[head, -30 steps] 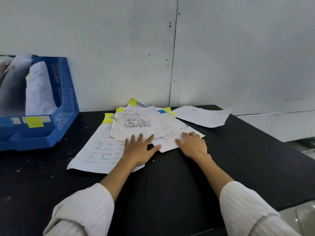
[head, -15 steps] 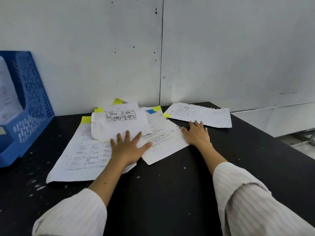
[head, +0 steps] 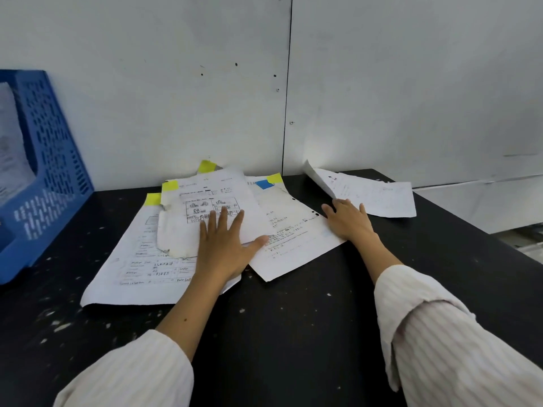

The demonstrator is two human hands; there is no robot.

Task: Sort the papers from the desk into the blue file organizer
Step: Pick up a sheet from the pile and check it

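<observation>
I have my left hand (head: 221,245) lying flat, fingers straight and spread, pressing on the torn drawing sheet (head: 205,210) that tops the pile of papers (head: 141,259); it pins rather than grasps, which I judge keeps the overlapped stack from sliding while the other hand works. Under that palm and out toward its little-finger side lies the big form sheet (head: 129,265), and just off its thumb the punched sheet (head: 293,242) runs across to my right hand (head: 349,220). That hand is also open, fingers extended, resting at the punched sheet's far corner with its fingertips touching the near edge of the stray sheet (head: 379,198); whether a finger has slipped beneath that edge I cannot tell. The stray sheet's corner beyond my right fingertips curls up off the desk against the wall, so I reckon I am about to drag it in to join the pile. The blue file organizer (head: 50,183) stands well apart past my left hand, already holding some paper. Yellow tabs (head: 169,185) and a blue tab (head: 264,184) stick out beyond my left fingertips. The black desk (head: 293,333) is speckled with pale flecks, and a grey wall (head: 176,98) with a vertical seam rises behind.
</observation>
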